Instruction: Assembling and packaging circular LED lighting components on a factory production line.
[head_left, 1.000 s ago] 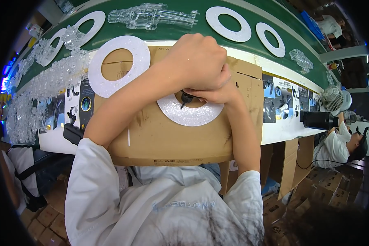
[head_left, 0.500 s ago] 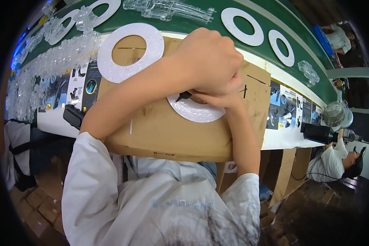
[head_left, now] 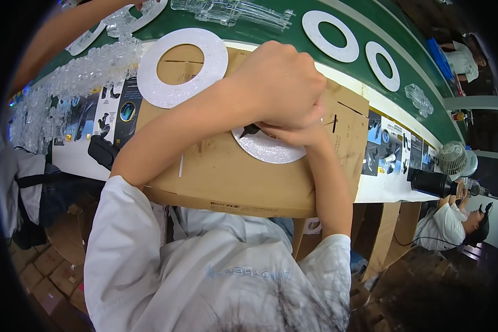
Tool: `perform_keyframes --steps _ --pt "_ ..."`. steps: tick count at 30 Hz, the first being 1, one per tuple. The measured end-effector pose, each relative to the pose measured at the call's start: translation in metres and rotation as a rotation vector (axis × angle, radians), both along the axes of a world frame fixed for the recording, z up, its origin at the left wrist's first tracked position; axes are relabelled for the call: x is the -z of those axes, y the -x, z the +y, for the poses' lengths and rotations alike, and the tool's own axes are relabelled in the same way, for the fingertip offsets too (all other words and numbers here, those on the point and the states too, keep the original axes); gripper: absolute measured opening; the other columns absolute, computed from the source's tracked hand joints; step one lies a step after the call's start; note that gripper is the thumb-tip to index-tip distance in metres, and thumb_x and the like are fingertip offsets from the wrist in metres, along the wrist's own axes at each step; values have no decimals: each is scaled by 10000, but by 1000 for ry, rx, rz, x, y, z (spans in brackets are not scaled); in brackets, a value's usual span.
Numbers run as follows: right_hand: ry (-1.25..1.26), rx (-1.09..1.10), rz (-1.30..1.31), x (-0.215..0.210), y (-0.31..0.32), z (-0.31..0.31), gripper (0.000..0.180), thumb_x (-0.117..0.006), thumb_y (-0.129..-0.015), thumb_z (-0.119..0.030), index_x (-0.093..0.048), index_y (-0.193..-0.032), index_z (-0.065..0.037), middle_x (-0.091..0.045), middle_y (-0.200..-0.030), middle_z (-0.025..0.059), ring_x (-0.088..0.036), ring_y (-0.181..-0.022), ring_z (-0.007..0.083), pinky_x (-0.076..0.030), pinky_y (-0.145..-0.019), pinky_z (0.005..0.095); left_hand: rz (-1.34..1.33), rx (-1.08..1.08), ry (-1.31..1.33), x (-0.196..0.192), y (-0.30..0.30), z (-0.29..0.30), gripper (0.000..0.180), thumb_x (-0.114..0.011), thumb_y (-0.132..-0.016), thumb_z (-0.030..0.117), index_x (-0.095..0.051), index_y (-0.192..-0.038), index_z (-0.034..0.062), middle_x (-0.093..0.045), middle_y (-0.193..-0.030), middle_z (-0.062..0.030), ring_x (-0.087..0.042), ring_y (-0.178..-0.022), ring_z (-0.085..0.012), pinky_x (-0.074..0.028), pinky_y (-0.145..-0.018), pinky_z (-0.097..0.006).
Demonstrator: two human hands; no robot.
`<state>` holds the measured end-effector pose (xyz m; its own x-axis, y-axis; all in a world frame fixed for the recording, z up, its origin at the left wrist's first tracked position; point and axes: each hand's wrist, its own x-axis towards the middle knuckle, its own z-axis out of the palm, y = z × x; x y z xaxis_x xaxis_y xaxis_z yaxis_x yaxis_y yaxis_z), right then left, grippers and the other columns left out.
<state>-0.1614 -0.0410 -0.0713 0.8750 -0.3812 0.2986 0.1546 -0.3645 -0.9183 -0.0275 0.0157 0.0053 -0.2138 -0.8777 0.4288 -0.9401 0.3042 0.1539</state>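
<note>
- Left hand (head_left: 285, 83): clenched, over the right; any contents hidden.
- Right hand (head_left: 300, 134): partly covered beneath it, so I cannot tell its grip.
- Black piece (head_left: 250, 130): juts out by the hands, above the white ring (head_left: 271, 150) on cardboard (head_left: 238, 180).

"What can't you see under the left hand (head_left: 285, 83)?"
"Most of the right hand (head_left: 292, 134) and the far part of the white ring (head_left: 271, 151)"
"And that black piece (head_left: 250, 130)?"
"Mostly covered too; I can't tell what it is"
"Anything cut off?"
"The upper edge crops a clear plastic piece (head_left: 229, 12) and a co-worker's arm (head_left: 66, 30)"
</note>
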Motion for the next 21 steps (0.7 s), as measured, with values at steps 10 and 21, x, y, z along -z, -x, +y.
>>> perform_keyframes --steps 10,21 --pt "17 38 -44 1 1 0 367 -821 -664 -104 -649 -977 -18 -688 -971 78 -656 -923 180 -527 -779 316 8 8 15 3 -1 -1 254 -626 -637 274 -640 -559 32 -592 -564 -169 -604 -491 -310 -459 -439 -380" --pt "28 1 10 3 0 -3 405 -823 -670 -123 -635 -1014 -23 -674 -1004 82 -642 -946 184 -519 -793 327 68 16 152 10 -1 -3 253 -610 -633 231 -566 -499 21 -532 -476 -145 -525 -411 -308 -423 -407 -387"
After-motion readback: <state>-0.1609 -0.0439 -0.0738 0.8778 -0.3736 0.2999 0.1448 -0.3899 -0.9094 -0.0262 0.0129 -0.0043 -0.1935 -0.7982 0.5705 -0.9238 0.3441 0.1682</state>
